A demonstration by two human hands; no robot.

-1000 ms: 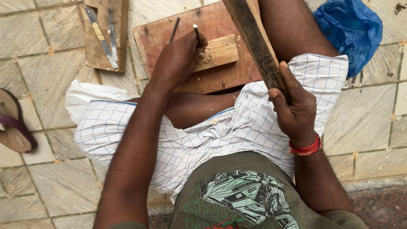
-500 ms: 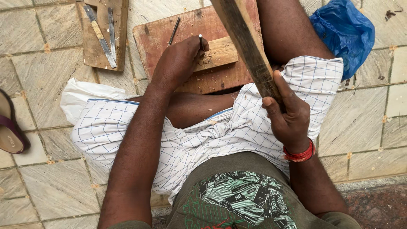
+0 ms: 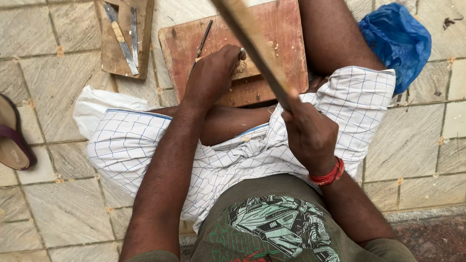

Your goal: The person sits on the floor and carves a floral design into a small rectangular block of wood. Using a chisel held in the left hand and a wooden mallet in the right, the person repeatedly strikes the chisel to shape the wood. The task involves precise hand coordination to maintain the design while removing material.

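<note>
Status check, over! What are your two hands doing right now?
Left hand pins small wood piece on red board. Right hand grips long wooden stick above it. Nothing in between.

blue plastic bag (image 3: 395,41) upper right, white bag (image 3: 99,109) left

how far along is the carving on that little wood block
Early to midway, it seems. Done: pale chips lie on the reddish wooden board. In hand: left hand sets a metal chisel on the small pale wooden block; right hand raises a long wooden stick. How much carving remains is hidden.
</note>
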